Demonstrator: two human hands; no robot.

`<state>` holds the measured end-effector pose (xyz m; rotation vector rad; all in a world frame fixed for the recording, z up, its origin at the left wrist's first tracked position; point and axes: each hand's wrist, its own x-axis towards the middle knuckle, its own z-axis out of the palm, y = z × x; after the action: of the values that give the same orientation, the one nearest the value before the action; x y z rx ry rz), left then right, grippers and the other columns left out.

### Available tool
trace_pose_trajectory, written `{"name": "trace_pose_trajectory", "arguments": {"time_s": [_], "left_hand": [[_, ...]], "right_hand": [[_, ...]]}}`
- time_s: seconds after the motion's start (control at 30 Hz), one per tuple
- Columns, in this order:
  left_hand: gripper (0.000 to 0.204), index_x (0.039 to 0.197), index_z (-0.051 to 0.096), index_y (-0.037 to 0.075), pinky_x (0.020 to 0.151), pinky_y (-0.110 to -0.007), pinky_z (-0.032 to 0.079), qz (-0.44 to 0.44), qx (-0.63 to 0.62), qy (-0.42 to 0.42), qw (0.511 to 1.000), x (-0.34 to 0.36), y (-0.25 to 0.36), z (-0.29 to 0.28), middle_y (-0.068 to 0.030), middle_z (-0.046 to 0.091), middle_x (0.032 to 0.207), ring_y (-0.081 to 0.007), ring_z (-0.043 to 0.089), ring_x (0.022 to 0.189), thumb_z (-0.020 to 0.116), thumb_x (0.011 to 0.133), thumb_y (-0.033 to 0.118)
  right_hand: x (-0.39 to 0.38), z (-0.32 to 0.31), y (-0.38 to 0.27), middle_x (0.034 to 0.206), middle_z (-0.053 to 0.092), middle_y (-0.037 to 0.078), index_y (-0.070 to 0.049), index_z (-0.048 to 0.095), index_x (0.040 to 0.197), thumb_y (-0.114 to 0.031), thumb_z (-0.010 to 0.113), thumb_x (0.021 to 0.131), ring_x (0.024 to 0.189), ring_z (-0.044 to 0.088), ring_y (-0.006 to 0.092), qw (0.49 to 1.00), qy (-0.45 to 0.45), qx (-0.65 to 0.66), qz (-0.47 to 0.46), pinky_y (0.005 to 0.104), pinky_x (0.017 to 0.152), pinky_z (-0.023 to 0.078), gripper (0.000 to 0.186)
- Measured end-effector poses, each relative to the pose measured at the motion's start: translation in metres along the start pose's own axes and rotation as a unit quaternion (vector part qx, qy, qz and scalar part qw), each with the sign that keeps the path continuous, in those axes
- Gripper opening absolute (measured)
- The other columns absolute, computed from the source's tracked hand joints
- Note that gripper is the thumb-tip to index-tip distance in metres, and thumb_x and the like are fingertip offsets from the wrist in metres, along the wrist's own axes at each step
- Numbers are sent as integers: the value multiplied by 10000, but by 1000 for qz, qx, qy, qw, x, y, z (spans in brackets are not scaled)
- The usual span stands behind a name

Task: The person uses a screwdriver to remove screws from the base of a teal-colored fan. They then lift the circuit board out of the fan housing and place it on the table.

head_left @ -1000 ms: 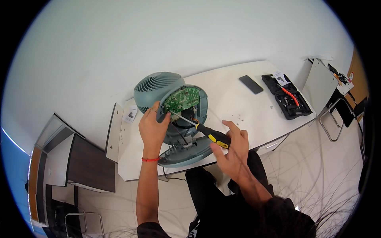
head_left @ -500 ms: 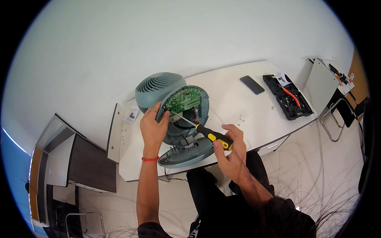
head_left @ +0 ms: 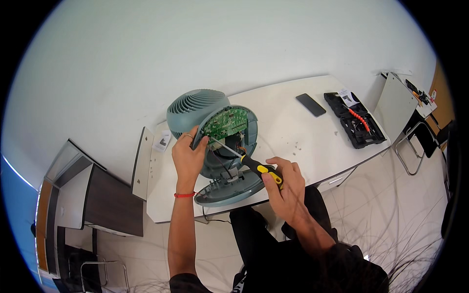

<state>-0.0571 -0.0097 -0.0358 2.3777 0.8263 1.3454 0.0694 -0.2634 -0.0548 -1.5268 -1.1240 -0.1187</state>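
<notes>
A grey-green desk fan (head_left: 195, 108) lies on the table with its round base (head_left: 252, 128) opened, baring a green circuit board (head_left: 225, 122) and some wires. The detached base cover (head_left: 229, 189) rests at the table's near edge, below the base. My left hand (head_left: 189, 156) grips the left rim of the base, thumb beside the board's lower corner. In my right hand (head_left: 287, 188) is a screwdriver (head_left: 256, 167) with a black and yellow handle. Its shaft points up and left into the base, and the tip reaches close to my left thumb; a screw there cannot be made out.
On the white table (head_left: 278, 132), a dark phone (head_left: 310, 105) lies towards the back, with an open black tool case (head_left: 359, 122) to its right. Small loose bits (head_left: 296, 146) lie right of the fan. A paper slip (head_left: 161, 140) sits left of it.
My right hand has shifted slightly, its fingers curling closer round the screwdriver handle. The fan, the cover and my left hand stay almost in place.
</notes>
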Motion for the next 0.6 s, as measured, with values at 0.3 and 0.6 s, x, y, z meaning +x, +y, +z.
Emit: {"name": "trace_pose_trajectory", "arguments": {"time_s": [0.3,0.6], "left_hand": [[389,1240,742,33,679,-346,474,9,4,5,1000,0,-3,2,-139,627,814,-259,589,704,811,893,196],[403,1251,737,30,643,-343,444,-3,8,0,1000,0,-2,2,-118,588,781,-230,549,676,811,896,206]], "right_hand": [[0,-3,0,910,593,153,-6,574,1298,-132,791,883,804,541,298,1000,-20,11,19,413,731,437,485],[-4,6,-3,925,609,158,-7,575,1293,-156,790,895,802,552,302,1000,4,24,3,388,701,436,476]]}}
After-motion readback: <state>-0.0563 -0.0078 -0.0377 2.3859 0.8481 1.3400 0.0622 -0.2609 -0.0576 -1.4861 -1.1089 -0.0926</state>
